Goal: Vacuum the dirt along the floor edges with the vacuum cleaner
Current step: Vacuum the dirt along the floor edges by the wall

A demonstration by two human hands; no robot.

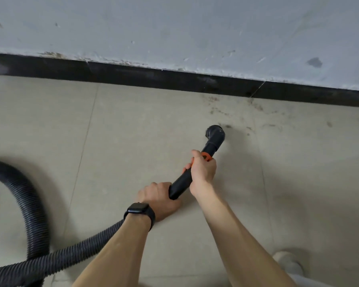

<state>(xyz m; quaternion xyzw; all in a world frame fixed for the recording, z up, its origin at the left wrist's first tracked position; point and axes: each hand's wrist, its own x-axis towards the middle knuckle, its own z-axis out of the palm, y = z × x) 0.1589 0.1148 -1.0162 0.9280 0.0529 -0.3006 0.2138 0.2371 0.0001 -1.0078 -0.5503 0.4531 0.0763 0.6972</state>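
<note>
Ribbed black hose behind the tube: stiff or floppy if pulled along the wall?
Probably floppy: the hose lies in a loose loop on the floor. Its ribbing suggests it bends easily without kinking. It would likely drag behind rather than roll as the left hand and right hand move the tube.

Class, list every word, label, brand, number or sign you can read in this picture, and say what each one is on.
No text can be read anywhere in this view.
On the watch: screen dark, nothing shown.
On the vacuum wand and its orange collar: no legible marking; any print is too blurred.
On the hose, wall and skirting: no lettering.
</note>
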